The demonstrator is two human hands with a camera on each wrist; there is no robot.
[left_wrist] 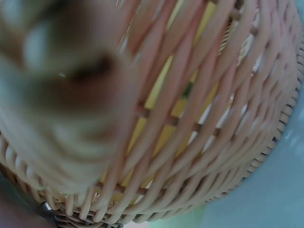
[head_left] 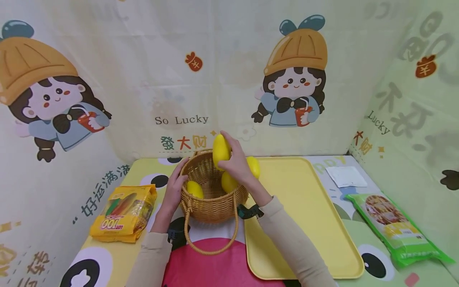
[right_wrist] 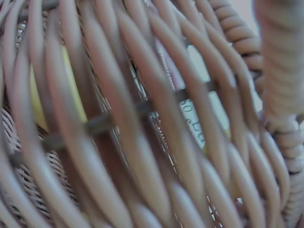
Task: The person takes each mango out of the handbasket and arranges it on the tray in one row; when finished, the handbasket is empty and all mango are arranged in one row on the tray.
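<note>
A round wicker basket (head_left: 209, 207) stands at the middle of the table, its looped handle (head_left: 211, 252) folded down toward the near side. My left hand (head_left: 175, 186) holds the basket's left rim, thumb over the edge. Above the basket, my right hand (head_left: 234, 161) grips an upright yellow oval fruit (head_left: 221, 149). Inside lie another yellow fruit (head_left: 195, 189) at the left and one (head_left: 228, 182) at the right, partly hidden by the right hand. A further yellow fruit (head_left: 254, 167) shows beyond that hand, by the right rim. Both wrist views are filled by the basket's weave (left_wrist: 190, 109).
A yellow tray (head_left: 301, 215) lies right of the basket, under the right forearm. Farther right are a white packet (head_left: 346, 176) and a green food bag (head_left: 396, 229). A yellow snack bag (head_left: 123, 213) lies at the left. Printed cloth walls (head_left: 229, 91) enclose the table.
</note>
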